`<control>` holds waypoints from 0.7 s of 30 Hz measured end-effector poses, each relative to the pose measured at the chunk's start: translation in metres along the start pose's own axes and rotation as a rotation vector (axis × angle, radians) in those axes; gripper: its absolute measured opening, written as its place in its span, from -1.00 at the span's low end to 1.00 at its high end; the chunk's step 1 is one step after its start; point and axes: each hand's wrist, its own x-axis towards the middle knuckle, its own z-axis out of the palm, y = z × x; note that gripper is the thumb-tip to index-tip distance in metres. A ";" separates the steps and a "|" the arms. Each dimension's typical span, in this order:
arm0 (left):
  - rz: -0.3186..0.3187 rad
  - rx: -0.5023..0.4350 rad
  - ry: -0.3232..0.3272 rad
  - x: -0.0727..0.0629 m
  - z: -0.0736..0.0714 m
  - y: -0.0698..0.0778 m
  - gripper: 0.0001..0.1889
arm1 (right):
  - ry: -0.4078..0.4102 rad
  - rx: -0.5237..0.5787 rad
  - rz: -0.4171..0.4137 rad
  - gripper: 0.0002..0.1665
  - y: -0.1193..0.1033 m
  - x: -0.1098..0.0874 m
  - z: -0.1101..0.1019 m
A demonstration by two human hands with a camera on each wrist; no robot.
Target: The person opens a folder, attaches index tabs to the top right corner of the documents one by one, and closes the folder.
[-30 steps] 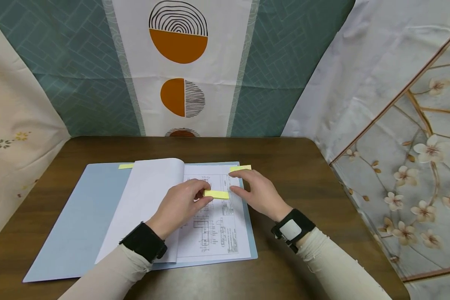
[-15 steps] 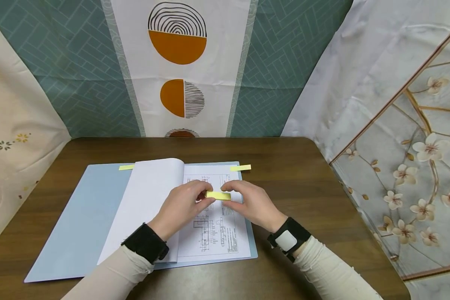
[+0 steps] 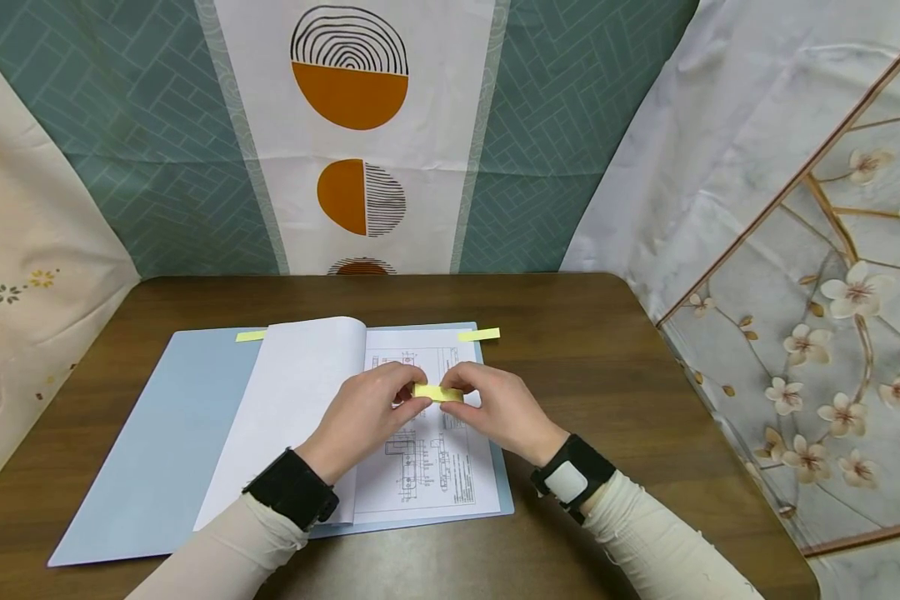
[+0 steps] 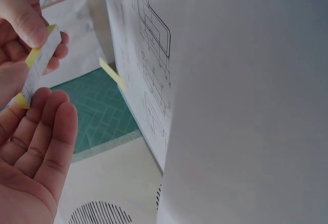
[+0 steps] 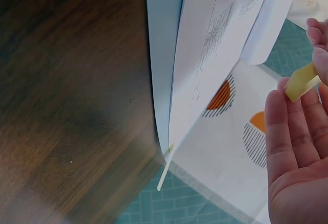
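A small pad of yellow sticky notes [image 3: 437, 392] is held between both hands above the right page in the head view. My left hand [image 3: 367, 408] pinches the pad's left end with thumb and fingers. At its right end, the thumb and fingers of my right hand [image 3: 506, 414] pinch it too. In the left wrist view the pad [image 4: 41, 62] shows a pale printed underside. Beneath the hands, a printed page of technical drawings [image 3: 427, 492] lies in an open blue folder [image 3: 150, 450]. One yellow sticky strip [image 3: 479, 334] sticks out past the page's upper right edge.
A blank white sheet [image 3: 300, 375] is turned over to the left, its fold raised in a curve. Another yellow strip [image 3: 250, 336] shows at the folder's upper left. The brown wooden table [image 3: 570, 333] meets hanging patterned cloths [image 3: 585, 100] at the back and sides.
My right hand has come left and down from beside the upper right strip to the pad, and now pinches its right end. The left hand has kept its grip, shifting only slightly.
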 end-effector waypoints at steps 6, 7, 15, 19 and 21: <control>0.001 -0.003 -0.011 0.000 0.000 0.001 -0.71 | 0.012 -0.017 -0.002 -0.68 -0.001 -0.003 0.000; 0.003 -0.004 -0.012 0.000 0.000 0.001 -0.69 | 0.016 -0.025 0.001 -0.68 -0.001 -0.003 0.000; 0.001 0.055 -0.025 -0.006 0.001 0.003 -0.50 | 0.100 -0.129 0.104 -0.66 0.015 -0.019 -0.009; 0.015 0.082 -0.096 -0.012 0.003 0.008 -0.53 | 0.154 -0.198 0.175 -0.64 0.028 -0.031 -0.018; 0.044 0.092 -0.134 -0.017 0.004 0.012 -0.53 | 0.169 -0.229 0.200 -0.65 0.034 -0.036 -0.023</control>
